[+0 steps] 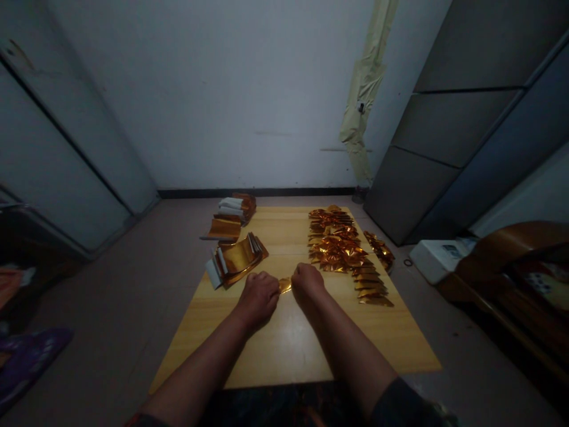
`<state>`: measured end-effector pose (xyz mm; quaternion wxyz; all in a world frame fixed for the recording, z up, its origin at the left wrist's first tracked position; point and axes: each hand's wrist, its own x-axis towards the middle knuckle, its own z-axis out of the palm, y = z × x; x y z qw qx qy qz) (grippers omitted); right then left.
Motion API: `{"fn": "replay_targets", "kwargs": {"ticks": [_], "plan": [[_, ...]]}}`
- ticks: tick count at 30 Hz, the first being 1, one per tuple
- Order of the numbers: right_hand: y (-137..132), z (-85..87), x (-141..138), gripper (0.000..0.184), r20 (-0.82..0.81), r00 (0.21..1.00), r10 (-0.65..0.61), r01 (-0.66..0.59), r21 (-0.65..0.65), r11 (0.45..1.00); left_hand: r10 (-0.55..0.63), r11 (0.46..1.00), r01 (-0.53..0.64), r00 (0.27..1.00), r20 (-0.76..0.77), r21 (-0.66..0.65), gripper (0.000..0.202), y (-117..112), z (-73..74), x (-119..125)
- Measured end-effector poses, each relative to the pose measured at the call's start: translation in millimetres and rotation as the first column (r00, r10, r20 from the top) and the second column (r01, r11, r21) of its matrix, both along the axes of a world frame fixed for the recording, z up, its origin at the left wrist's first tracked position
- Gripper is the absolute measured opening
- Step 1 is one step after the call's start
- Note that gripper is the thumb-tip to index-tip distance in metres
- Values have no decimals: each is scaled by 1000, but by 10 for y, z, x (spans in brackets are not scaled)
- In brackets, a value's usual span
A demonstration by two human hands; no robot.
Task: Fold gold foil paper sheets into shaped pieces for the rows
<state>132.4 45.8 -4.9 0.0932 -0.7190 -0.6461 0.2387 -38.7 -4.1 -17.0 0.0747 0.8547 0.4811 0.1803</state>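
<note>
Between my two hands, over the middle of the wooden table [284,350], is a small piece of gold foil paper [285,286]. My left hand [260,298] is closed on its left end, and my right hand [307,281] is closed on its right end. To the left lies a stack of curled gold foil sheets [237,256] with pale backs. On the right, several folded gold foil pieces [335,240] are set in overlapping rows, with a shorter row [370,286] nearer me. My fingertips are mostly hidden.
More curled foil sheets [224,228] lie at the table's far left corner. Past the right edge, a heap of folded foil [380,250] sits low down. A grey refrigerator [427,148], a white box [438,261] and a wooden seat [498,279] stand to the right. A white wall [244,107] rises behind.
</note>
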Motion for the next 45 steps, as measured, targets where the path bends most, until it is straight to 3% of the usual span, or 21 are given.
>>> {"fn": "replay_targets", "kwargs": {"ticks": [9,14,23,36,45], "plan": [[-73,-51,-95,23,60,997,-46,43,56,998,49,999,-49,999,0,-7,24,108,-179,76],[-82,-43,-106,22,71,997,-42,38,45,998,49,999,-50,995,-93,-11,38,86,-158,94],[-79,-81,-17,13,18,999,-41,40,57,998,68,998,-69,984,-167,-3,32,64,-52,124],[-90,-89,93,17,-17,998,-62,63,61,996,96,995,-96,983,-155,8,35,76,-114,102],[-104,-201,160,16,-188,979,-77,100,114,988,127,990,-118,984,-127,73,36,95,-199,99]]}}
